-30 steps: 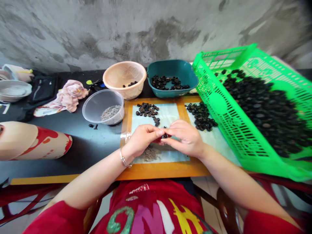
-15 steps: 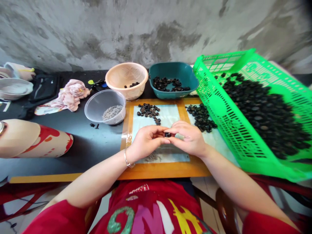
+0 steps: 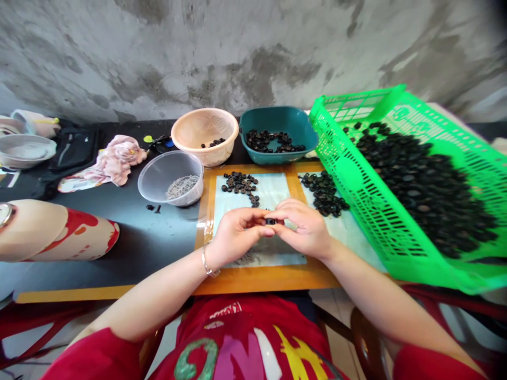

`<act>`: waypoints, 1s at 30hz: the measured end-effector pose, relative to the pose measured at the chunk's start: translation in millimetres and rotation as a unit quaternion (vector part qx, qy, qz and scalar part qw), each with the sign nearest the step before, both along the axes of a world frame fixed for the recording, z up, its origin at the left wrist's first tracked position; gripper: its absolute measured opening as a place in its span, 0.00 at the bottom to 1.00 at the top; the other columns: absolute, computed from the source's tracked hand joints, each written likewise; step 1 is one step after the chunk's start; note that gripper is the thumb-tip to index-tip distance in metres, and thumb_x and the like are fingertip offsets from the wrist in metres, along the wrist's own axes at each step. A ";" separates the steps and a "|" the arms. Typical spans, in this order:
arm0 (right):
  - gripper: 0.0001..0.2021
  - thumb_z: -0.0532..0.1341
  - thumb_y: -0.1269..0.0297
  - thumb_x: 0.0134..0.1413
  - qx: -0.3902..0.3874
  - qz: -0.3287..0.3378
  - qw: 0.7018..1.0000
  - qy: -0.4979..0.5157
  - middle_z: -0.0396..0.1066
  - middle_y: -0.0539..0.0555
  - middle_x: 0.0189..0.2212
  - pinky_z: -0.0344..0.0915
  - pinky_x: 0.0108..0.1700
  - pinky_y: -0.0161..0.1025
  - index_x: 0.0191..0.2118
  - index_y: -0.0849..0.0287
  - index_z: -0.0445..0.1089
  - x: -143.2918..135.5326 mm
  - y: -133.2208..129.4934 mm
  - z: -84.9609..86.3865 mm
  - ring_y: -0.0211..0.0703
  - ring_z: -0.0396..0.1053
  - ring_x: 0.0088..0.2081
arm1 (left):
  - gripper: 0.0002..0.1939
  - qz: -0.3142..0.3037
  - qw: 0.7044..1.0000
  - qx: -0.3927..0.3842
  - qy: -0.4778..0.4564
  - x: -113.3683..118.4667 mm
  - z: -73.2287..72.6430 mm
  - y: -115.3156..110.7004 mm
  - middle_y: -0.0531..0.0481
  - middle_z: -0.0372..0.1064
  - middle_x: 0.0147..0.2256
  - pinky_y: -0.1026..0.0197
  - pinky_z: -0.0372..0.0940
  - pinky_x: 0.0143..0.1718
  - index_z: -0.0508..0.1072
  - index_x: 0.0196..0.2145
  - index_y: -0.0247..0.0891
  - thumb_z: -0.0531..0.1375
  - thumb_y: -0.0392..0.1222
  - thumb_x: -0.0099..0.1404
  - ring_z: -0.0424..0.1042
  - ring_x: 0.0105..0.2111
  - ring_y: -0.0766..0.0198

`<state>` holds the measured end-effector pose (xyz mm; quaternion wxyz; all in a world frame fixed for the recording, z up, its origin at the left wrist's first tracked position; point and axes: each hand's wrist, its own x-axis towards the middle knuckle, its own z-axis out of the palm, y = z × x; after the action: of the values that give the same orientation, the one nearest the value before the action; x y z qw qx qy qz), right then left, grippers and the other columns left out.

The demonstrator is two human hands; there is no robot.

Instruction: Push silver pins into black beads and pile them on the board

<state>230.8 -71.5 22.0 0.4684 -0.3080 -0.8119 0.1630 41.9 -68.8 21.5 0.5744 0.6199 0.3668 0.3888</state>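
Between the fingertips of both hands is a small black round part, too small to make out in detail. My left hand pinches it from the left, and my right hand pinches it from the right. Both hands hover over a pale sheet edged with brown tape. Behind the hands lies a pile of small black rings with holes. Farther right sits a heap of black parts. Thin metal pins lie partly hidden below my left hand.
A large green basket of black parts stands at right. Behind are a teal basin and a peach bowl, both holding black parts. A clear bowl contains metal pins. At left are a cream-and-red tumbler and a pink cloth.
The view has shifted slightly. Both hands keep the small black part pinched between them, with only a slight change at the fingertips.
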 end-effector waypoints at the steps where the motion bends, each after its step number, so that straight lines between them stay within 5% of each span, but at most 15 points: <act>1: 0.06 0.63 0.66 0.60 -0.008 0.000 1.000 0.003 0.72 0.53 0.27 0.69 0.36 0.42 0.41 0.58 0.75 0.0 0.8 -1.0 0.44 0.71 0.32 | 0.17 0.001 1.000 -0.002 -0.010 0.4 0.4 0.4 0.46 0.79 0.33 0.63 0.72 0.36 0.80 0.40 0.35 0.70 0.46 0.55 0.76 0.32 0.62; 6: 0.08 0.63 0.62 0.61 -0.056 0.005 0.998 0.012 0.73 0.54 0.30 0.68 0.40 0.44 0.44 0.56 0.75 1.5 1.6 -3.1 0.44 0.71 0.35 | 0.22 0.005 1.000 0.001 -0.030 -4.0 -1.9 9.1 0.43 0.78 0.38 0.59 0.73 0.41 0.76 0.47 0.34 0.69 0.46 0.57 0.77 0.36 0.61; 9: 0.10 0.62 0.54 0.61 -0.093 -0.058 0.988 0.107 0.73 0.54 0.32 0.68 0.39 0.45 0.42 0.54 0.75 15.5 6.4 2.8 0.45 0.71 0.34 | 0.20 0.029 0.999 0.035 0.006 -10.5 -6.2 20.0 0.41 0.77 0.40 0.58 0.73 0.42 0.74 0.49 0.33 0.64 0.47 0.63 0.76 0.37 0.61; 12: 0.27 0.47 0.39 0.65 -0.120 -0.140 0.922 0.340 0.69 0.55 0.27 0.65 0.29 0.40 0.41 0.54 0.74 39.8 19.3 9.9 0.43 0.69 0.29 | 0.16 0.079 0.980 0.131 0.128 -17.2 -11.1 32.5 0.42 0.76 0.41 0.55 0.71 0.45 0.74 0.48 0.34 0.61 0.44 0.66 0.75 0.40 0.60; 14: 0.35 0.39 0.35 0.63 -0.172 -0.136 0.890 0.400 0.68 0.55 0.26 0.60 0.24 0.38 0.43 0.56 0.73 49.2 26.4 11.1 0.41 0.67 0.27 | 0.15 0.079 0.945 0.215 0.232 -20.8 -14.6 39.4 0.41 0.75 0.45 0.50 0.68 0.51 0.74 0.50 0.35 0.60 0.40 0.66 0.74 0.45 0.57; 16: 0.29 0.48 0.37 0.63 -0.241 -0.111 0.901 0.344 0.69 0.54 0.26 0.57 0.22 0.36 0.43 0.56 0.73 44.4 26.0 8.7 0.39 0.65 0.23 | 0.16 0.047 0.905 0.273 0.321 -23.2 -17.9 44.1 0.40 0.73 0.49 0.47 0.63 0.56 0.73 0.51 0.35 0.59 0.37 0.66 0.71 0.50 0.54; 19: 0.09 0.66 0.57 0.56 -0.303 -0.013 0.948 0.094 0.72 0.51 0.28 0.63 0.28 0.36 0.38 0.56 0.75 16.3 11.5 1.4 0.38 0.68 0.26 | 0.16 -0.007 0.869 0.308 0.388 -24.2 -21.8 47.0 0.39 0.72 0.49 0.48 0.63 0.56 0.74 0.51 0.33 0.59 0.34 0.65 0.69 0.51 0.52; 23: 0.03 0.65 0.71 0.56 -0.242 0.131 0.941 -0.195 0.74 0.52 0.31 0.67 0.42 0.41 0.34 0.58 0.76 -12.8 -5.8 -7.5 0.42 0.71 0.36 | 0.16 -0.041 0.856 0.318 0.405 -22.7 -22.8 46.1 0.41 0.74 0.45 0.50 0.64 0.54 0.73 0.51 0.32 0.59 0.34 0.65 0.70 0.48 0.53; 30: 0.05 0.62 0.73 0.57 -0.184 0.139 0.925 -0.300 0.73 0.53 0.33 0.66 0.44 0.44 0.35 0.58 0.75 -9.9 -3.9 -14.2 0.44 0.69 0.37 | 0.12 -0.061 0.861 0.325 0.387 -18.1 -21.5 39.0 0.42 0.75 0.42 0.49 0.65 0.50 0.75 0.46 0.33 0.61 0.37 0.65 0.71 0.44 0.53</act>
<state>220.9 -75.4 7.9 0.1102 -0.3079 -0.9047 0.2730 23.8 -29.8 0.0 0.1752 0.8931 0.3737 0.1787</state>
